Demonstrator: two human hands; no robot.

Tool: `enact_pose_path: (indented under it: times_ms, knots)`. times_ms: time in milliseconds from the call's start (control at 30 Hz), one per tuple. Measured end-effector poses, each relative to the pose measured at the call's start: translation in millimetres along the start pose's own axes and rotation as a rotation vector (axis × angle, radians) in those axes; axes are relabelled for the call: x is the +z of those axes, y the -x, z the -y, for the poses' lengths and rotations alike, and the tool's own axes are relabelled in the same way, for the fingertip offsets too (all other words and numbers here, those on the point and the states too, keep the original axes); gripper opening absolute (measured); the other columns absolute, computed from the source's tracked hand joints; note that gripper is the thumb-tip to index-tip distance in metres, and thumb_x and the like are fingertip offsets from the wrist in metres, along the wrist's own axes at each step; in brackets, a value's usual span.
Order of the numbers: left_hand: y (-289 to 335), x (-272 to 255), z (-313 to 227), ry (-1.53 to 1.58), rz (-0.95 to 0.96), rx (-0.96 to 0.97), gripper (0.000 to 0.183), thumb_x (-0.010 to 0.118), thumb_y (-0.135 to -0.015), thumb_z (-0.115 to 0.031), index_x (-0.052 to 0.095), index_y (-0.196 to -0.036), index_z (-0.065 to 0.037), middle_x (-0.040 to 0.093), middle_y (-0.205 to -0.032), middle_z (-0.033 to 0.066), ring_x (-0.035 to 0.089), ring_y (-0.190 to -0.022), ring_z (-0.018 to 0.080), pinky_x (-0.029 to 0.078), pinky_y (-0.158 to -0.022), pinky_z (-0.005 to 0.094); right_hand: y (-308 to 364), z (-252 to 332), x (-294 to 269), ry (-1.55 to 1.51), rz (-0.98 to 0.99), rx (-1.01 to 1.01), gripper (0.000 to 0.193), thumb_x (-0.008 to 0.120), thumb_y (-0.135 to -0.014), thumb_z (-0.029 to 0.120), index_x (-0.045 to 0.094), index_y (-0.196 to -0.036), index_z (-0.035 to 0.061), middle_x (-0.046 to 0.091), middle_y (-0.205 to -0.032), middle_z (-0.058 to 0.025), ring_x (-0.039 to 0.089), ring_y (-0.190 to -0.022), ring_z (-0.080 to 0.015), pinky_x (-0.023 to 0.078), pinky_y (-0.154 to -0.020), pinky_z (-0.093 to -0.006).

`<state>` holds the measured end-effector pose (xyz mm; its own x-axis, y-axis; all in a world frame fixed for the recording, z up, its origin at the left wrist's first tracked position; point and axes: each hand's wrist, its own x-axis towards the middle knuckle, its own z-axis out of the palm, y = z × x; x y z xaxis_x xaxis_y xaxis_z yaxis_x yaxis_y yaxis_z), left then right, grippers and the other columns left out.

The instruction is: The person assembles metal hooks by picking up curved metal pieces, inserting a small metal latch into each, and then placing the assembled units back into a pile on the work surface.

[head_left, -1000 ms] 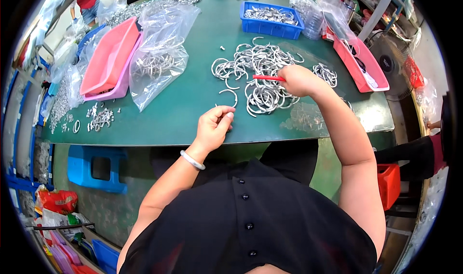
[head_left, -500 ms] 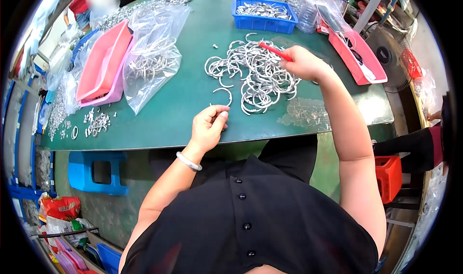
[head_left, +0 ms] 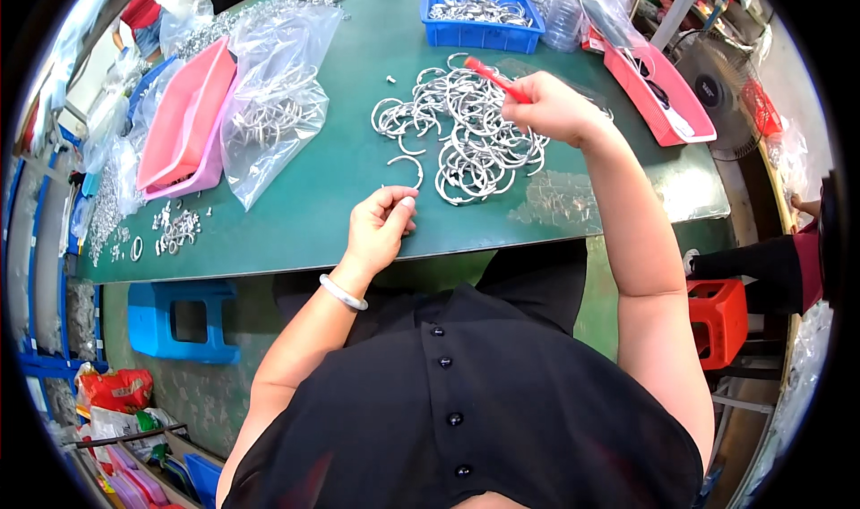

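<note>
My left hand (head_left: 381, 227) is near the front edge of the green table, its thumb and fingers pinched on one end of an open, C-shaped silver ring (head_left: 418, 174). The ring curves up and away from the fingertips. Farther right, my right hand (head_left: 554, 107) is closed round a slim red stick-like tool (head_left: 491, 76), whose exact kind I cannot make out. The tool slants left over a heap of similar silver open rings (head_left: 488, 146). A white bangle (head_left: 343, 294) circles my left wrist.
A blue bin (head_left: 480, 31) of metal pieces stands behind the heap. Left are a clear bag (head_left: 278, 106) of rings, stacked pink trays (head_left: 184, 119) and small loose parts (head_left: 179, 231). At right are another pink tray (head_left: 658, 97) and a fan (head_left: 717, 97). Other people are at the edges.
The red tool and my right hand have shifted slightly left over the heap. My left hand keeps its pinch on the ring. The whole view has moved a little.
</note>
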<state>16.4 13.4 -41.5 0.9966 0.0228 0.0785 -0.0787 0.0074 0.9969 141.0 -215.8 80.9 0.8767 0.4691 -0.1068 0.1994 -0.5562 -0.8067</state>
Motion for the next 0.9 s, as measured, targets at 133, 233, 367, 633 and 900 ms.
enact_pose_path:
  times_ms: [133,233,367,633,900]
  knots:
    - [3.7,4.6,-10.1,0.009,-0.011,-0.052,0.017,0.05,-0.086,-0.011,0.058,-0.097,-0.001,0.057,-0.075,0.002,0.053,-0.061,0.007,0.044,-0.057,0.0199,4.3,10.5,17.3,0.11,-0.025,-0.098,0.013,0.057,-0.076,0.014,0.057,-0.071,0.0016,0.049,-0.057,0.0027,0.043,-0.054,-0.0052,0.034,-0.049,-0.0229]
    - [8.2,16.2,-34.9,0.236,0.077,-0.1,0.023,0.047,-0.088,-0.015,0.056,-0.103,0.001,0.06,-0.086,0.0074,0.058,-0.072,0.013,0.048,-0.065,0.0253,20.1,25.3,51.0,0.196,-0.057,-0.329,0.017,0.057,-0.074,0.016,0.058,-0.076,-0.0008,0.055,-0.06,-0.011,0.054,-0.056,-0.0206,0.042,-0.055,-0.0329]
    - [13.8,25.0,-51.9,0.39,0.07,-0.012,0.025,0.048,-0.088,-0.017,0.055,-0.105,0.001,0.06,-0.086,0.0075,0.058,-0.074,0.013,0.048,-0.067,0.026,45.3,23.4,107.4,0.32,-0.327,-0.765,0.019,0.059,-0.067,0.007,0.056,-0.085,0.0038,0.056,-0.072,-0.01,0.056,-0.067,-0.0286,0.045,-0.056,-0.0369]
    - [22.1,7.6,-63.9,0.502,-0.066,0.002,0.017,0.048,-0.087,-0.009,0.056,-0.099,0.001,0.061,-0.085,0.0077,0.061,-0.074,0.0142,0.049,-0.068,0.0251,59.5,26.4,129.5,0.293,-0.5,-0.976,0.037,0.061,-0.07,0.001,0.05,-0.106,0.001,0.06,-0.081,-0.0092,0.058,-0.061,-0.0214,0.046,-0.052,-0.028]
    - [23.1,-2.4,-72.0,0.364,-0.016,-0.047,0.018,0.049,-0.087,-0.013,0.058,-0.093,0.001,0.062,-0.08,0.009,0.061,-0.068,0.0155,0.05,-0.064,0.0277,69.3,19.8,98.1,-0.743,-0.301,-0.388,0.016,0.052,-0.083,0.001,0.053,-0.099,-0.0024,0.06,-0.081,-0.0045,0.046,-0.053,-0.0025,0.035,-0.046,-0.0169]
